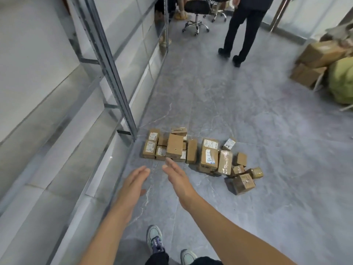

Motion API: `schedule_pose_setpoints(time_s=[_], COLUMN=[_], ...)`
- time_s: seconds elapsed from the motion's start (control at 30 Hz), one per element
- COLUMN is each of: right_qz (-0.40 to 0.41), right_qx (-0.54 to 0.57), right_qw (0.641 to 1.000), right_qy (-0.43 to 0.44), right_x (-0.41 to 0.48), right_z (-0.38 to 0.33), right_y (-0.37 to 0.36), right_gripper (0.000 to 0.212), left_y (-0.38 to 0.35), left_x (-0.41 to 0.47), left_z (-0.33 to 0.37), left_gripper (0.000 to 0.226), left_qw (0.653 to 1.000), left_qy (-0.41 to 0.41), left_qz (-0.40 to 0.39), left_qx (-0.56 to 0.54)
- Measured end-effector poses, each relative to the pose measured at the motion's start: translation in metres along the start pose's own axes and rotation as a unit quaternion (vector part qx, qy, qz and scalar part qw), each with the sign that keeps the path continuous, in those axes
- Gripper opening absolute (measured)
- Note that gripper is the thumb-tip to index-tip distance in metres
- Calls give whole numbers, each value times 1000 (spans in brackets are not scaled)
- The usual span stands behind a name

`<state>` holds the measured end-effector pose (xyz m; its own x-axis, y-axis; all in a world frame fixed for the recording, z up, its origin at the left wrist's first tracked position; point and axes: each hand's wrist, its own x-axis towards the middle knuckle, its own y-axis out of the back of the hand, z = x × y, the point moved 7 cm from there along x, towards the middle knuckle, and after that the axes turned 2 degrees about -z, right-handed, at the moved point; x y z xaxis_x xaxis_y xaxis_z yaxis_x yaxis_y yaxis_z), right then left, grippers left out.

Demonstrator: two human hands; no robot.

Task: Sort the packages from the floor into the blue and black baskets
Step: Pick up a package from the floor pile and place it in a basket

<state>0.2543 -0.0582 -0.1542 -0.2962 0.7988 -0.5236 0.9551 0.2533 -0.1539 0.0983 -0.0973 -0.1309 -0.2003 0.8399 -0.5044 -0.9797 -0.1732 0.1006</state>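
Mostly brown taped cardboard pkgs (pixel 200 155), white labels.

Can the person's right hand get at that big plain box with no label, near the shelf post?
Probably yes. The right hand is open and empty, its fingertips point at the plain box, and nothing lies between them.

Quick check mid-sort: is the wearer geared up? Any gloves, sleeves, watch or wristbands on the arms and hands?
No gloves: the left hand and right hand are bare, and no rings, watch or bands show. Both forearms are uncovered up to the frame edge, so no sleeve is visible. Below them are dark trousers and pale mint-grey trainers.
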Motion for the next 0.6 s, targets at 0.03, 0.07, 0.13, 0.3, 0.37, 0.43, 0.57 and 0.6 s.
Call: schedule_pose_setpoints(time_s=[0.03, 0.07, 0.13, 0.3, 0.37, 0.43, 0.57, 0.6], right_qz=[11, 20, 41, 89, 102, 111, 123, 119], right_qx=[4, 7, 10, 26, 30, 30, 32, 31], right_qw=[1000, 1000, 999, 995, 994, 993, 990, 990], right_qy=[-6, -8, -13, -26, -30, -32, -54, -62], right_x=[9, 18, 34, 69, 85, 106, 162, 178], right_z=[-2, -3, -7, -15, -17, -19, -28, -29], right_y=[0, 0, 1, 21, 35, 51, 92, 104], right_gripper=[57, 56, 55, 55, 55, 54, 56, 56], left_y=[2, 3, 5, -5, -15, -27, -53, -60], left_x=[12, 24, 47, 101, 122, 143, 195, 210], left_z=[3, 6, 13, 27, 32, 36, 43, 44], left_gripper=[27, 27, 28, 22, 23, 24, 22, 21], left_qw=[1000, 1000, 999, 995, 993, 992, 988, 988], left_qy=[4, 7, 15, 48, 57, 65, 88, 95], left_qz=[-10, -20, -36, -70, -80, -87, -94, -91], left_qx=[8, 14, 26, 50, 58, 69, 85, 85])
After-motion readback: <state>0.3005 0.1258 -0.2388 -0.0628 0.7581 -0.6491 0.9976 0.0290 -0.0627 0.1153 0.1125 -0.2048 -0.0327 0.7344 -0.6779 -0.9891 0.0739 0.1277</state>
